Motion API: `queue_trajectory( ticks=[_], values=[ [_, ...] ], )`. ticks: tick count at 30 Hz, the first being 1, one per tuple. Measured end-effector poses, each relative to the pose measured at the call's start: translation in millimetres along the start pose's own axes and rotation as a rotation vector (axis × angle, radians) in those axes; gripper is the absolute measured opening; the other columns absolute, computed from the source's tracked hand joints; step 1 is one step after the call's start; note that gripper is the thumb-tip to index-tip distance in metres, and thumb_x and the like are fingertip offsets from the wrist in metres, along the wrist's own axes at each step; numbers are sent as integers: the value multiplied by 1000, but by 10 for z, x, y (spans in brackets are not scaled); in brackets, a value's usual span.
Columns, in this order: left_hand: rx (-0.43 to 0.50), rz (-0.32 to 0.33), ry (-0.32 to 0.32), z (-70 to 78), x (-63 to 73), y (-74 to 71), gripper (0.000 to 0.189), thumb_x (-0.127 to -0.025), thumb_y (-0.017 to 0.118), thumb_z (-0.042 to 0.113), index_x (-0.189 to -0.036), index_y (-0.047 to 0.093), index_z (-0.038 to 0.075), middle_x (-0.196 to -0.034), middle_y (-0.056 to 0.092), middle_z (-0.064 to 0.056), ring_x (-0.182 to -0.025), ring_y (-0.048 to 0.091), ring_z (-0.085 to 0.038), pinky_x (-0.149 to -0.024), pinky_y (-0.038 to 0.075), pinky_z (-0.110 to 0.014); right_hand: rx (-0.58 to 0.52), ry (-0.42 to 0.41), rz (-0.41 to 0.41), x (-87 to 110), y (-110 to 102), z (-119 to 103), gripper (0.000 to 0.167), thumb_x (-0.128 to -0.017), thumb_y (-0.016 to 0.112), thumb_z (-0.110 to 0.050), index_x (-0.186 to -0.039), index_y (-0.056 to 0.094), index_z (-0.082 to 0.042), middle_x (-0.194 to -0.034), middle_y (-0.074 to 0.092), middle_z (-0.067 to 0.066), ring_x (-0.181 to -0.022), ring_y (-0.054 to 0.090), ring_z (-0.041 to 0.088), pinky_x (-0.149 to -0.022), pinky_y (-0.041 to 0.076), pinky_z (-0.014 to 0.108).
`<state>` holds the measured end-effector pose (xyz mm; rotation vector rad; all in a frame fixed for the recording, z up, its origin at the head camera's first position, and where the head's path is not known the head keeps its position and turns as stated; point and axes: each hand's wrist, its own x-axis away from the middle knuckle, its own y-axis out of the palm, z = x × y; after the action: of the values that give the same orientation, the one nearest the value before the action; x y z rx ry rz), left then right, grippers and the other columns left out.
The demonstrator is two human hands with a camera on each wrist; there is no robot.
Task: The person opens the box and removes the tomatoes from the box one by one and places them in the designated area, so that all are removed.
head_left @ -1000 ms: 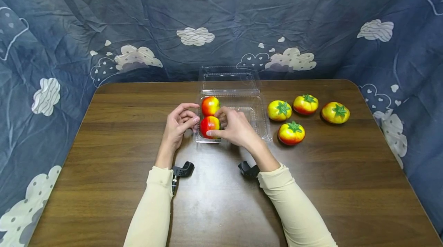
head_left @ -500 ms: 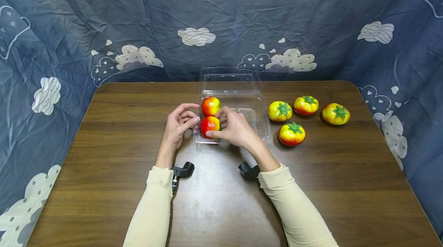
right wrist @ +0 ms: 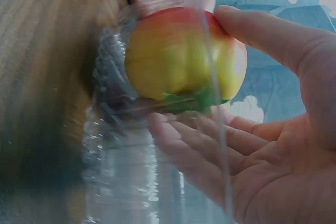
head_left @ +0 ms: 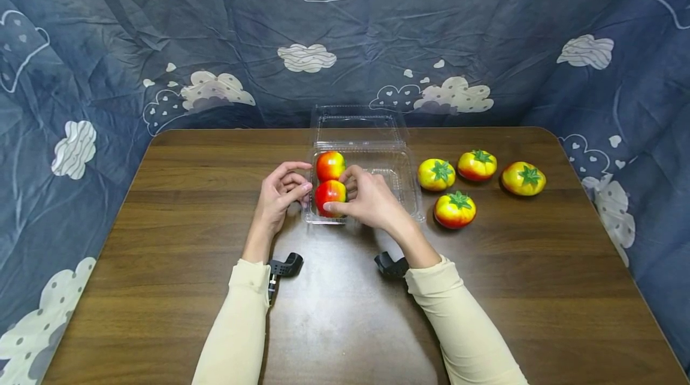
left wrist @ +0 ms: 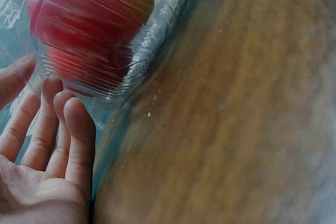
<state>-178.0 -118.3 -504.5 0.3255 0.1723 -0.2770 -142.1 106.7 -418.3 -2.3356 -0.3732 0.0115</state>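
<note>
My right hand (head_left: 372, 196) grips the nearer tomato (head_left: 330, 198) in the left part of a clear plastic clamshell container (head_left: 399, 193). In the right wrist view, its thumb lies on the red side of that tomato (right wrist: 184, 56) and the fingers reach under the green-leafed end. Just behind, a second red and yellow tomato (head_left: 330, 166) lies in the container. My left hand (head_left: 280, 193) is at the container's left side. In the left wrist view, its fingertips are right at the ribbed plastic wall (left wrist: 89, 77), with the fingers loosely extended.
Several yellow-red tomatoes with green leaves, among them the nearest tomato (head_left: 455, 210), lie on the wooden table (head_left: 178, 241) right of the container. The transparent lid (head_left: 358, 124) stands open at the back. A blue cloud-print cloth (head_left: 259, 14) hangs behind the table.
My right hand and the nearer tomato have shifted very slightly to the right. The left hand stays at the container's side.
</note>
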Motion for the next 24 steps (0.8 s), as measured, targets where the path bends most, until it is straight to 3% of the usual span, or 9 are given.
queue_trajectory(
  ticks=[13, 24],
  values=[
    [-9, 7, -7, 2, 4, 8, 42, -91, 67, -15, -131, 57, -15, -80, 71, -4, -56, 61, -16, -51, 55, -24, -77, 0, 23, 124, -288, -11, 57, -85, 89, -39, -123, 61, -7, -119, 76, 13, -103, 78, 25, -90, 65, 43],
    [7, 4, 3, 12, 9, 10, 42, -91, 68, -15, -131, 56, -16, -80, 71, -4, -57, 62, -14, -52, 55, -23, -96, -14, 115, 155, -437, 36, 61, -87, 85, -43, -135, 60, -13, -129, 72, 10, -107, 76, 27, -91, 64, 44]
  ],
)
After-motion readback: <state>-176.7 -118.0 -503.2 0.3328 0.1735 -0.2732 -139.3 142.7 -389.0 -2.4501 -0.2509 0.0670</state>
